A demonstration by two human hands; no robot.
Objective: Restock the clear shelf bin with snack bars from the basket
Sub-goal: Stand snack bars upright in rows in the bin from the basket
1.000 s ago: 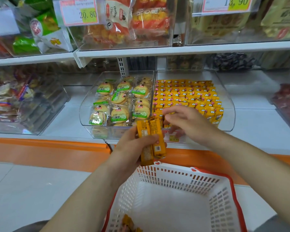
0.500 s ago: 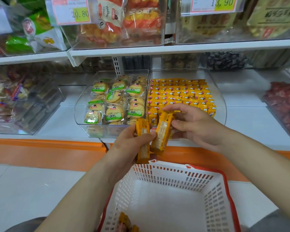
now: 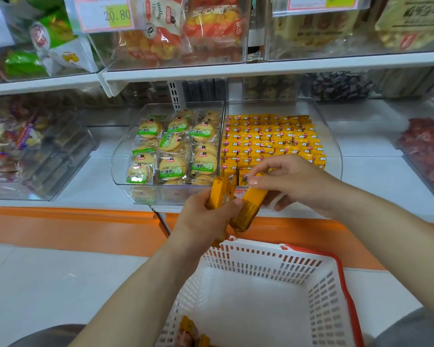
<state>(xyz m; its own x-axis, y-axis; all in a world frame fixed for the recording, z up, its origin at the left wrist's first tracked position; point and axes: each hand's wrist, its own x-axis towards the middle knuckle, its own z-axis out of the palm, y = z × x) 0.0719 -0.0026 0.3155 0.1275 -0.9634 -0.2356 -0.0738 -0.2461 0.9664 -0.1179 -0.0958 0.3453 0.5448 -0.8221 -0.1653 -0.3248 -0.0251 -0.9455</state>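
Gripping one snack bar (image 3: 218,194) in the left hand (image 3: 203,217), pinching a tilted second bar (image 3: 250,209) in the right hand (image 3: 298,184), at six o'clock of the clear shelf bin (image 3: 336,156).

Left hand (image 3: 206,216) at centre gripping an upright yellow snack bar (image 3: 217,194), right hand (image 3: 298,181) at three o'clock pinching a tilted second bar (image 3: 251,209), clear bin (image 3: 333,151) at twelve, white basket (image 3: 261,261) at five, biscuit packs (image 3: 173,146) at eleven
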